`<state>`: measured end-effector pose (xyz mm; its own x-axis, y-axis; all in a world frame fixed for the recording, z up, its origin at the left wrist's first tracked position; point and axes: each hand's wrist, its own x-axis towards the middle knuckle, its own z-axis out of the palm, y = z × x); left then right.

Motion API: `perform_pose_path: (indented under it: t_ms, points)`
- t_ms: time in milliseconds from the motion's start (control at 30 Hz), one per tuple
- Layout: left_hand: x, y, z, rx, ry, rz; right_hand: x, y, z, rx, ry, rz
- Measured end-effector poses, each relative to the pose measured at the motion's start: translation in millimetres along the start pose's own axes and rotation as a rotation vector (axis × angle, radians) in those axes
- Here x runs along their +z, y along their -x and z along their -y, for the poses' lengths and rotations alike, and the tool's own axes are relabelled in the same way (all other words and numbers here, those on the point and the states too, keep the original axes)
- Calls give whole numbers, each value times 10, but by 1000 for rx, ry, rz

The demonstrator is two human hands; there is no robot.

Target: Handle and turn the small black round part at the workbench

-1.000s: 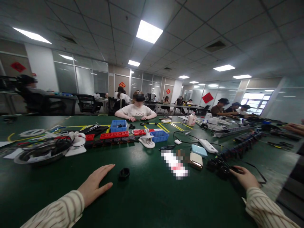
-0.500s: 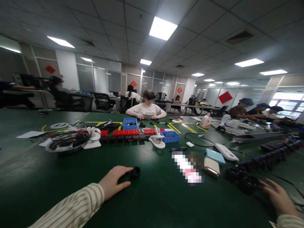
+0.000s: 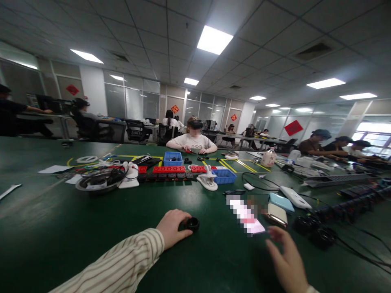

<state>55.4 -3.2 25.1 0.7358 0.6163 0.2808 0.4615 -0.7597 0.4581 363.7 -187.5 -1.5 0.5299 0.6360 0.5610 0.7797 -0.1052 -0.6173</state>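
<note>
My left hand (image 3: 172, 227) lies on the green table (image 3: 91, 228), its fingers curled onto a small black round part (image 3: 192, 223). My right hand (image 3: 287, 260) hovers over the table near the bottom edge with fingers apart, holding nothing. It is blurred by motion. Just beyond it lie a beige box-shaped device (image 3: 276, 214) and a cluster of black parts (image 3: 314, 232) with cables.
A metal bowl of cables (image 3: 97, 181), red and black blocks (image 3: 169, 172), two blue bins (image 3: 224, 176) and a white clamp (image 3: 208, 181) sit mid-table. A person (image 3: 193, 140) sits opposite; others work at the right and at far desks.
My left hand slid to the black part and closed its fingers on it. My right hand left the black parts at the right and moved toward the middle. The view turned left.
</note>
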Motion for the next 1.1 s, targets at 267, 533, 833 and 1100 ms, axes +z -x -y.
perform_pose_path:
  t_ms: [267, 533, 833, 1100]
  points:
    - [59, 82, -12, 42, 56, 63, 1207, 75, 1333, -196, -110, 587]
    - [53, 179, 88, 56, 98, 81, 1301, -3, 1503, -373, -158, 711]
    - [79, 228, 160, 35, 59, 46, 538, 181, 1112, -314, 187, 618]
    - [204, 221, 240, 2, -50, 52, -1139, 357, -739, 78, 454, 203]
